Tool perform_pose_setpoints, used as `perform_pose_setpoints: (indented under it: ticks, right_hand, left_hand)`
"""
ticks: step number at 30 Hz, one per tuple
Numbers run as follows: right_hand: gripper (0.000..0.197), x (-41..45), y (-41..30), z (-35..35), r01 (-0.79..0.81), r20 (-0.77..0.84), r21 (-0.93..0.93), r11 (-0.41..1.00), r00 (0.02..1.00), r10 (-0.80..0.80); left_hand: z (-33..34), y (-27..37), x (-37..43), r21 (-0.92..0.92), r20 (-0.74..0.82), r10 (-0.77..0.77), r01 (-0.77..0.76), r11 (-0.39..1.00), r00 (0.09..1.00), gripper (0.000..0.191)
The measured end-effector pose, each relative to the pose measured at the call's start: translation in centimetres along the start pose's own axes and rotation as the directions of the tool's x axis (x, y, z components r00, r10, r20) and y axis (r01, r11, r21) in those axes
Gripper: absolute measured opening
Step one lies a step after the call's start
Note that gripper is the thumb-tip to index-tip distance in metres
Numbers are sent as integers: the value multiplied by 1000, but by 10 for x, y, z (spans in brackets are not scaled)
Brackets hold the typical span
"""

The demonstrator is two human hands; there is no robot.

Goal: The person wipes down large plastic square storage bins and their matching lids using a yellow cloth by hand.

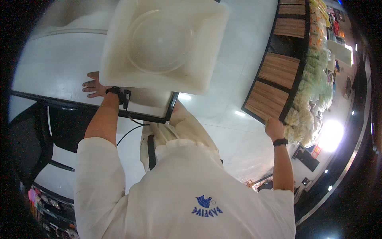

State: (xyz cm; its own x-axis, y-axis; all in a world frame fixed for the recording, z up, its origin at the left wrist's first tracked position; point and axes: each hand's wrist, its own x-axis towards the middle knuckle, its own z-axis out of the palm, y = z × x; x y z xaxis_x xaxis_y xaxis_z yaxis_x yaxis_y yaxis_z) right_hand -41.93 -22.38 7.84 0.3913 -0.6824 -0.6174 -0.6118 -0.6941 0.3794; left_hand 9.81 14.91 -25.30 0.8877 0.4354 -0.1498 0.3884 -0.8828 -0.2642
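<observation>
My left hand (94,85) lies with fingers spread on a white tabletop (59,62) with a black edge. Just right of it a whitish, square plastic tub (161,80) covers part of the hand's back; a round ring marks its base. Whether the tub rests on the tabletop, I cannot tell. A black device (126,100) with a cable shows beside my left wrist. Out to the right, my right hand (275,129) is curled at the near corner of a wood-panelled display stand (271,92) with a black frame. The undersides of its fingers are hidden.
Bagged goods, pale green and yellow (313,86), are heaped along the stand's far side. Pale glossy floor (232,77) runs between tabletop and stand. A black chair (32,137) stands at left. Shelves with colourful goods (50,209) show at lower left.
</observation>
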Motion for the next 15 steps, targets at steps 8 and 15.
perform_pose_setpoints:
  ticks: [8, 15]
  right_hand:
    - [28, -44, 16, 3, -183, -30, 806, 563, 937, 347]
    - [50, 30, -189, -222, 624, -718, -134, 770, 475, -510]
  left_hand:
    - [-20, -12, -20, 30, 1, 47, -47, 998, 999, 80]
    - [-15, -15, -14, -4, -10, 72, -72, 997, 997, 80]
